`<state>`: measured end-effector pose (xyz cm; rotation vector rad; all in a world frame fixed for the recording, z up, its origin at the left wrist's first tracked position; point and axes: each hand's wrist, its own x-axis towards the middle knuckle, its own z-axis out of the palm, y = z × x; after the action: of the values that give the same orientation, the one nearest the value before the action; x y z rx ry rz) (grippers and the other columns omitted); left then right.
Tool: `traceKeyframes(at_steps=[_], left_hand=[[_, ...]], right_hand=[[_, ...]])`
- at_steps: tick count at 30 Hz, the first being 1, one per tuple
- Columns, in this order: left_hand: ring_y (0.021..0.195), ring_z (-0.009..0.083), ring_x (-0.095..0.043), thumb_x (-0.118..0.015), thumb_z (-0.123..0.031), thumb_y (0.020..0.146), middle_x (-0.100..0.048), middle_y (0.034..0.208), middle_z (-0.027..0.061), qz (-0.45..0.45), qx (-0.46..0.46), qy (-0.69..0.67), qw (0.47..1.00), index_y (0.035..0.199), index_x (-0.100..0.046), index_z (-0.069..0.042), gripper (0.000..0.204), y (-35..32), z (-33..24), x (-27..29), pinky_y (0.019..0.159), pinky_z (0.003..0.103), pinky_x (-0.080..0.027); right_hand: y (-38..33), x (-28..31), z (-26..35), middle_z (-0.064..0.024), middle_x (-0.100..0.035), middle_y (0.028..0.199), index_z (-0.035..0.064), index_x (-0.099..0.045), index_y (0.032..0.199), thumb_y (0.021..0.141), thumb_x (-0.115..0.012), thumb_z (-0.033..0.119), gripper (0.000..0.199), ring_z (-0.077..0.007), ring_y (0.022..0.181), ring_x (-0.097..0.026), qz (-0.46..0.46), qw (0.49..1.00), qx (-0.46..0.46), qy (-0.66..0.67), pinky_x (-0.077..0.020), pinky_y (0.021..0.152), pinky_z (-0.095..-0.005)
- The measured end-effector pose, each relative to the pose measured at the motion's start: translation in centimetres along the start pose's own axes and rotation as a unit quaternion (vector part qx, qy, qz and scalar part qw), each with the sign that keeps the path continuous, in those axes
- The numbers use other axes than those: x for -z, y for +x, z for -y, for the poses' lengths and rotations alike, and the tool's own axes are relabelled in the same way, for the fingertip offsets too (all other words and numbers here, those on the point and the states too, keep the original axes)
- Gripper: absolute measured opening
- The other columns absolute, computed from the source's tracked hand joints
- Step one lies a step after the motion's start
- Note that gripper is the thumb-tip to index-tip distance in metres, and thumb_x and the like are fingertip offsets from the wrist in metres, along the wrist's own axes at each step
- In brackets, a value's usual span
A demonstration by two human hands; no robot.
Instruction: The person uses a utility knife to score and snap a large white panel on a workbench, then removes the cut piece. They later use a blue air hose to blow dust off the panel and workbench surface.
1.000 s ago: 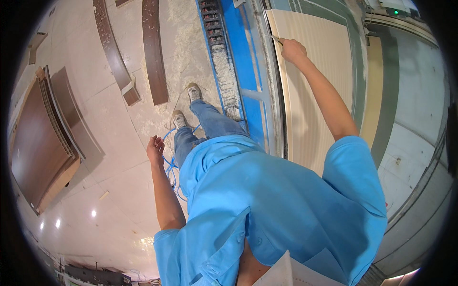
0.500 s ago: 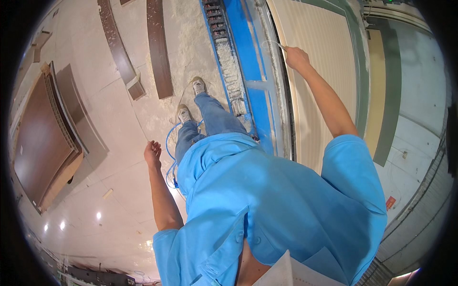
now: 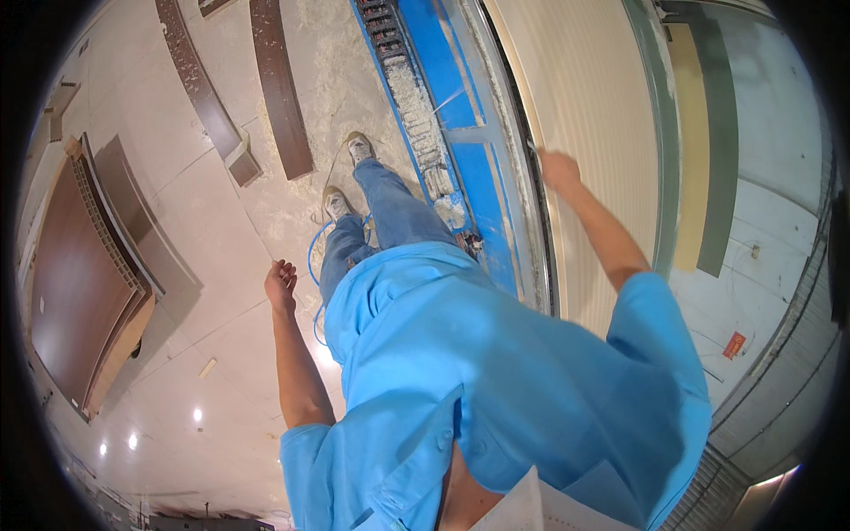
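My right hand [image 3: 560, 168] is closed, slightly blurred, over the left edge of a large cream, finely striped board [image 3: 602, 133]. A small pale tip shows at its fingers, too unclear to name. A thin whitish strip [image 3: 449, 99] lies over or hangs above the blue machine frame [image 3: 456, 106], apart from the hand. My left hand [image 3: 282, 281] hangs low over the floor at my left side, fingers loosely curled in, with nothing visible in them.
Two long brown boards [image 3: 282, 97] lie on the floor ahead, among pale shavings. A stack of brown panels [image 3: 84, 283] stands at the left. A blue hose [image 3: 312, 257] runs beside my legs. Shavings fill a channel [image 3: 416, 115] in the frame. Green and yellow strips [image 3: 686, 150] lie at the right.
My right hand has moved nearer along the board's edge. The thin curled strip that was at its fingers is now apart from it, over the blue frame. My left hand has hardly moved.
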<state>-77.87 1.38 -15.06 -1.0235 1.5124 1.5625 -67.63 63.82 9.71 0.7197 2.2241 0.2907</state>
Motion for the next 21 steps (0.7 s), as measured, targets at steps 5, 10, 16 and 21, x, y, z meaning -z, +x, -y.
traceKeyframes(at_steps=[5, 10, 16, 21], left_hand=[[0.084, 0.0131, -0.062, -0.051, -0.040, 0.099, -0.065, 0.091, 0.0020, 0.052, 0.009, 0.112, 0.992, 0.115, -0.061, -0.005, 0.040, 1.9, -2.5, -1.1, 0.078, 0.030, -0.046], [0.084, 0.0116, -0.062, -0.052, -0.038, 0.099, -0.065, 0.092, 0.0009, 0.068, -0.043, 0.127, 0.989, 0.114, -0.062, -0.004, 0.038, 1.4, -6.6, -3.9, 0.079, 0.029, -0.047], [0.089, 0.0124, -0.062, -0.051, -0.036, 0.100, -0.066, 0.094, 0.0017, 0.076, -0.096, 0.086, 0.989, 0.119, -0.060, -0.003, 0.040, -1.5, -7.3, -6.5, 0.085, 0.029, -0.047], [0.086, 0.0118, -0.062, -0.053, -0.039, 0.099, -0.066, 0.091, 0.0013, 0.047, -0.051, 0.052, 0.996, 0.114, -0.061, -0.004, 0.039, -2.2, -0.8, -3.7, 0.081, 0.029, -0.047]], right_hand=[[-4.3, -1.6, -1.8, -0.0202, -0.070, 0.099, 0.0166, -0.058, 0.130, 0.080, -0.058, 0.004, 0.052, -0.0361, 0.094, -0.068, -0.004, 0.998, -0.005, 0.066, -0.0546, 0.078, -0.0482], [1.4, 3.4, -0.2, -0.0179, -0.070, 0.103, 0.0256, -0.054, 0.136, 0.087, -0.051, 0.006, 0.053, -0.0356, 0.096, -0.067, -0.117, 0.986, -0.027, 0.113, -0.0531, 0.081, -0.0494], [6.7, 7.5, 1.3, -0.0165, -0.069, 0.110, 0.0214, -0.057, 0.132, 0.082, -0.057, 0.006, 0.053, -0.0332, 0.103, -0.066, -0.138, 0.985, -0.010, 0.108, -0.0544, 0.085, -0.0454], [5.9, 6.0, 1.4, -0.0158, -0.069, 0.109, 0.0184, -0.062, 0.126, 0.084, -0.057, 0.008, 0.043, -0.0326, 0.103, -0.066, -0.081, 0.994, -0.004, 0.067, -0.0544, 0.084, -0.0458]])
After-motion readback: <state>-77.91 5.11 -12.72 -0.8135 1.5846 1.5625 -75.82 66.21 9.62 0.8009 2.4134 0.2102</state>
